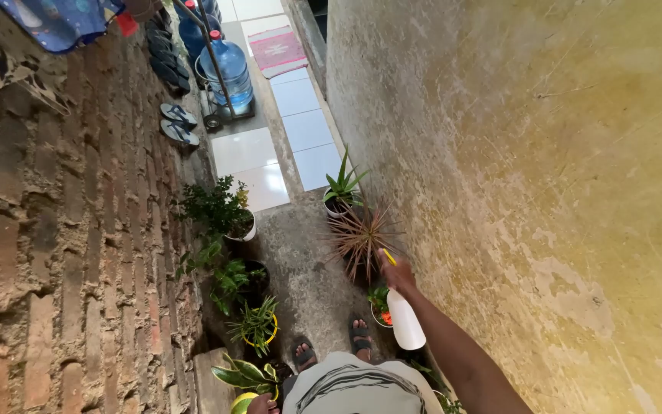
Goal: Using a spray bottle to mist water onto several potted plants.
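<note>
My right hand (398,277) is shut on a white spray bottle (406,320) with a yellow nozzle, held out over a spiky reddish-brown plant (360,239) standing by the right wall. A small pot with green and orange leaves (381,305) sits just below the bottle. Only the top of my left hand (262,404) shows at the bottom edge, beside a broad-leaved green and yellow plant (243,376); whether it holds anything is hidden. My feet in sandals (331,346) stand on the concrete floor.
A narrow passage runs between a brick wall (63,253) on the left and a stained plaster wall (545,192) on the right. Potted plants (227,218) line both sides, with an aloe (342,192) farther on. Beyond lie white tiles (250,153), water jugs (227,73), sandals (178,123) and a mat (277,50).
</note>
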